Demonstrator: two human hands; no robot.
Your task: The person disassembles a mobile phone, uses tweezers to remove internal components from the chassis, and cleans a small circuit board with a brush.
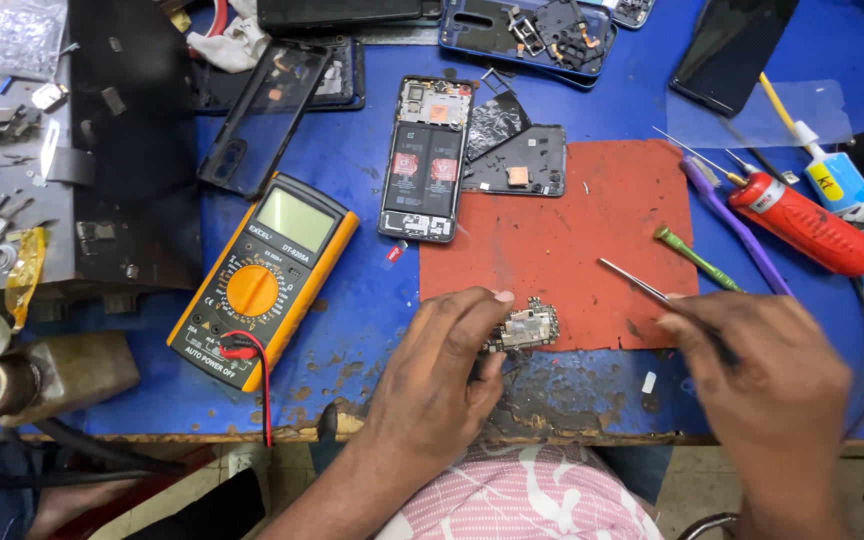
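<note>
Head view: left hand (442, 370) pinches circuit board (524, 327); right hand (767, 375) holds tweezers (642, 285).

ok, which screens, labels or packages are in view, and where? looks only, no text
Yellow-and-black multimeter, bench left: blank grey-green rectangular screen, orange dial.
White-and-blue glue tube, far right: yellow label patch.
Opened black smartphone, centre back: two small red labels on its battery.
Dark glossy phone screen, top right: unlit.
Clear plastic bag, top left: small parts.

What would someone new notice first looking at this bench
Probably the yellow multimeter at left on the blue bench, and the red mat at centre. At the mat's near edge, the left hand pinches a small circuit board, while the right hand holds tweezers over the mat.
</note>
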